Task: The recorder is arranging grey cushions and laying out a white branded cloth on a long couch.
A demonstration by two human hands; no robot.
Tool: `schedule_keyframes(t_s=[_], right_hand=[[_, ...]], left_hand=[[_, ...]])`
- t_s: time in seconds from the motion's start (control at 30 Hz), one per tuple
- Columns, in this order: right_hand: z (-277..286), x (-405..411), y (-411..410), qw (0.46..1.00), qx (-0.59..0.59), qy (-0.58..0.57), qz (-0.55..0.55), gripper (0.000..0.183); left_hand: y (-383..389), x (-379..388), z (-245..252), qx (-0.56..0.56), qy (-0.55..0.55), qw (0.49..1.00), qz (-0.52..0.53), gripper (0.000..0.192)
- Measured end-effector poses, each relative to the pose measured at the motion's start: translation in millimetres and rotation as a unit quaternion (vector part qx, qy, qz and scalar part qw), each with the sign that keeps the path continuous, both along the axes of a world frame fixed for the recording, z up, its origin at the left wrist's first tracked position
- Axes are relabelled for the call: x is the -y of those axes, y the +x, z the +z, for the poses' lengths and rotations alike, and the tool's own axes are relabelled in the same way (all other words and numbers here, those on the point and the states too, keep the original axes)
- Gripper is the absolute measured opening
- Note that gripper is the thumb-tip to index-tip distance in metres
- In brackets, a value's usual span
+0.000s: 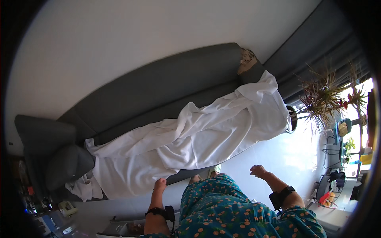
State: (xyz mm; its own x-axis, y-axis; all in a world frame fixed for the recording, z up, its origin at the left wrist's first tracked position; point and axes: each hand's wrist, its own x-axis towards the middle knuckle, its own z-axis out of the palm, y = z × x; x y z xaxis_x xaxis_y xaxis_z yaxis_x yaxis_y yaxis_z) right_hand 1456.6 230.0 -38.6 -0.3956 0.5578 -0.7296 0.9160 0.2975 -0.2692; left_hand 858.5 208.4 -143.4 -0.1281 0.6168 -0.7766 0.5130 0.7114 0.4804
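A rumpled white sheet (193, 142) lies along a grey sofa (154, 86), its far edge bunched into folds and its near edge draped over the sofa's front. My left hand (160, 184) hangs near the sheet's front edge, fingers curled; whether it touches the cloth or grips anything is not clear. Out over the pale floor, right of my body, is my right hand (258, 171), apart from the sheet, fingers partly bent and no object visible in it. Each forearm wears a black strapped device. At the sofa's left end, a grey cushion (70, 162) rests beside a crumpled part of the sheet.
A potted spiky-leaved plant (323, 95) stands past the sofa's right end. A patterned brown cloth (247, 61) lies on the sofa's far right corner. Chairs (340, 131) stand by the window. Behind me at lower left is a low table (119, 227) holding things.
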Motion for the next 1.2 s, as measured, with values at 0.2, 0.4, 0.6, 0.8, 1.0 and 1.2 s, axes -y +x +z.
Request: schedule_keyframes(t_s=[0.2, 0.4, 0.6, 0.8, 1.0, 1.2], right_hand=[[5.5, -15.1, 5.0, 0.996, 0.032, 0.033, 0.080, 0.021], [17.5, -53.4, 15.5, 0.987, 0.025, -0.022, -0.160, 0.024], [-25.7, -104.7, 69.2, 0.991, -0.034, -0.028, -0.127, 0.025], [-83.4, -173.9, 172.3, 0.984, 0.056, 0.007, -0.166, 0.024], [-126.3, -264.9, 230.0, 0.953, 0.036, 0.081, -0.291, 0.028], [-168.5, -350.8, 235.5, 0.955, 0.188, 0.210, -0.089, 0.037]], left_hand=[[-23.3, -6.2, -5.9, -0.025, -0.022, 0.998, 0.056, 0.022], [-18.3, 18.6, -28.2, -0.082, -0.061, 0.995, -0.005, 0.022], [42.5, 21.3, -26.6, -0.112, -0.004, 0.994, -0.011, 0.022], [115.3, -47.6, -28.2, -0.213, 0.048, 0.963, -0.156, 0.014], [146.8, -169.6, -46.1, -0.233, 0.216, 0.939, -0.131, 0.030], [177.2, -243.8, -74.0, -0.263, 0.269, 0.922, -0.092, 0.066]])
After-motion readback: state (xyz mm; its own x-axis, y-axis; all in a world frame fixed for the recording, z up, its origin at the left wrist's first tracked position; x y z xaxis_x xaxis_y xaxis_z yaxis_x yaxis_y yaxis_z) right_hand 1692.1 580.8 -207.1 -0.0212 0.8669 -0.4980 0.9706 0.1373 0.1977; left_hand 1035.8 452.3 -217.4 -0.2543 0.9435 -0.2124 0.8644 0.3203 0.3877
